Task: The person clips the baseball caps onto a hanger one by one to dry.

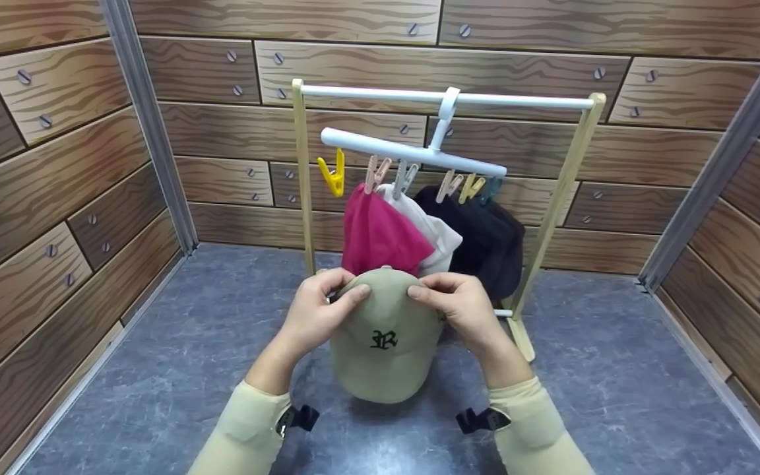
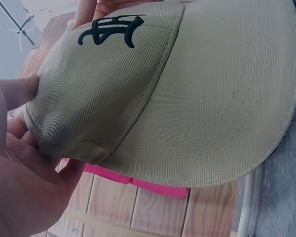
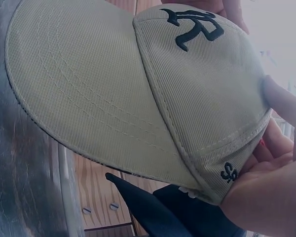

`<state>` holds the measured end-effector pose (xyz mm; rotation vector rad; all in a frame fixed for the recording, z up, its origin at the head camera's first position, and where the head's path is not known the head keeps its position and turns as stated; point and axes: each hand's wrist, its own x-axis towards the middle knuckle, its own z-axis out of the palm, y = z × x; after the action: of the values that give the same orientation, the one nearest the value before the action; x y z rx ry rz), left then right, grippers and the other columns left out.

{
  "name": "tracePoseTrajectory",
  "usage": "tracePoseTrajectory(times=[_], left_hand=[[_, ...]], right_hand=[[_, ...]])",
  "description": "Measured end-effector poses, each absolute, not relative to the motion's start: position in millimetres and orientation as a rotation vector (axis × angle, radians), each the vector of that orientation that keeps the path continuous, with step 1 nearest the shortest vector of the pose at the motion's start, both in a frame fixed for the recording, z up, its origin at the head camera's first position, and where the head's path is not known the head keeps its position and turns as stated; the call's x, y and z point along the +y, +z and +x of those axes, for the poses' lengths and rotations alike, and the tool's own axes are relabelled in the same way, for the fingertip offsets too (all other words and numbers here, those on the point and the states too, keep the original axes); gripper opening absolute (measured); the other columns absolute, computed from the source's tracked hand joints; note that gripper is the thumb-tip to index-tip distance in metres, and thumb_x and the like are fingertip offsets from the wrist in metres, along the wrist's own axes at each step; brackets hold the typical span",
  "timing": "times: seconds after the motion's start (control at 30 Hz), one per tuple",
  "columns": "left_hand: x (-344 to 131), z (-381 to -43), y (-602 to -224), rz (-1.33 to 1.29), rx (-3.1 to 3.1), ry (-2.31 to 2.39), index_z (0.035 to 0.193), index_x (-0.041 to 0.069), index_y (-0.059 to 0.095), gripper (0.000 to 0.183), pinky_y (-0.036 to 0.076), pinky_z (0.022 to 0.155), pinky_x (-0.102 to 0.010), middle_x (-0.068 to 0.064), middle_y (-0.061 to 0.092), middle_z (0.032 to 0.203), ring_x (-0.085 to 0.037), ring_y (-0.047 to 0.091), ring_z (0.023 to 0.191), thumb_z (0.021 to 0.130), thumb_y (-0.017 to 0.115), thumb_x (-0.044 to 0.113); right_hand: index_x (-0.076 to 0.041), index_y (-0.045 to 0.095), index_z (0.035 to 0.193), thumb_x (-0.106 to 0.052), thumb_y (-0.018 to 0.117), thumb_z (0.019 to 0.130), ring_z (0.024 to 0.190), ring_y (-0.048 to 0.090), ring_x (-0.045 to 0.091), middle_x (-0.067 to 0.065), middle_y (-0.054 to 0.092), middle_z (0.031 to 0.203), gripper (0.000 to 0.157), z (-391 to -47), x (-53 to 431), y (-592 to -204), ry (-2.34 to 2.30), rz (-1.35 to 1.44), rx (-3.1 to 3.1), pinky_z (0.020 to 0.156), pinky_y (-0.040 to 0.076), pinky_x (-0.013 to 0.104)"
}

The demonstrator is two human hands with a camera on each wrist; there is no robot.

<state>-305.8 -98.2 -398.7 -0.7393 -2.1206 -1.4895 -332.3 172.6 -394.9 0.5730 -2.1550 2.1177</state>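
A light olive baseball cap [image 1: 383,316] with a dark embroidered letter on its front is held up between both hands, its brim pointing down. My left hand [image 1: 317,307] pinches the crown's upper left side, thumb in front and fingers behind. On the opposite side my right hand [image 1: 462,303] pinches it the same way. In the left wrist view the left thumb presses the cap [image 2: 108,89] near its top. Small dark stitching shows on the cap's side [image 3: 229,173] in the right wrist view, close to the right palm.
Behind the cap stands a wooden rack [image 1: 565,198] with a white hanger [image 1: 413,150]. From its clips hang a pink cap [image 1: 380,227], a white cap [image 1: 436,234] and dark caps [image 1: 489,244]. A yellow clip [image 1: 332,175] hangs at the left end. Wood-patterned walls [image 1: 452,66] enclose the grey surface [image 1: 221,369].
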Motion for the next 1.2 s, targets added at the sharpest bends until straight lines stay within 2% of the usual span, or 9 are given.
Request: tracePoseTrajectory(times=[0.23,0.5,0.73,1.2], left_hand=[[-94,-303,-397,-0.753,-2.095,-1.48,0.089,0.012,0.076,0.017,0.047,0.076,-0.031,0.008,0.064,0.08,-0.016,0.055,0.085,0.104,0.082,0.02],[-88,-299,-396,-0.758,-2.12,-1.481,0.095,0.01,0.077,0.013,0.049,0.075,-0.029,0.006,0.068,0.085,-0.013,0.059,0.081,0.105,0.079,0.018],[-84,-296,-395,-0.733,-2.156,-1.47,0.096,0.011,0.077,0.016,0.048,0.073,-0.03,0.007,0.064,0.083,-0.014,0.058,0.079,0.107,0.078,0.022],[-81,-295,-395,-0.706,-2.184,-1.371,0.098,0.01,0.078,0.015,0.052,0.074,-0.032,0.005,0.069,0.087,-0.013,0.061,0.08,0.107,0.078,0.022]], right_hand=[[-0.003,0.085,0.094,-0.008,0.09,0.092,0.079,0.065,0.013,0.0,0.077,0.086,0.006,-329,168,-392,2.082,0.546,-2.134,0.069,0.054,0.028],[0.002,0.084,0.096,-0.009,0.089,0.094,0.079,0.067,0.015,0.002,0.077,0.087,0.012,-324,165,-389,2.055,0.578,-2.126,0.07,0.056,0.029],[0.005,0.083,0.099,-0.009,0.09,0.092,0.08,0.068,0.015,0.004,0.077,0.087,0.017,-319,162,-388,2.033,0.607,-2.121,0.069,0.056,0.028],[-0.002,0.086,0.097,-0.009,0.093,0.092,0.081,0.07,0.016,0.009,0.08,0.09,0.011,-318,157,-392,1.82,0.671,-2.091,0.07,0.057,0.026]])
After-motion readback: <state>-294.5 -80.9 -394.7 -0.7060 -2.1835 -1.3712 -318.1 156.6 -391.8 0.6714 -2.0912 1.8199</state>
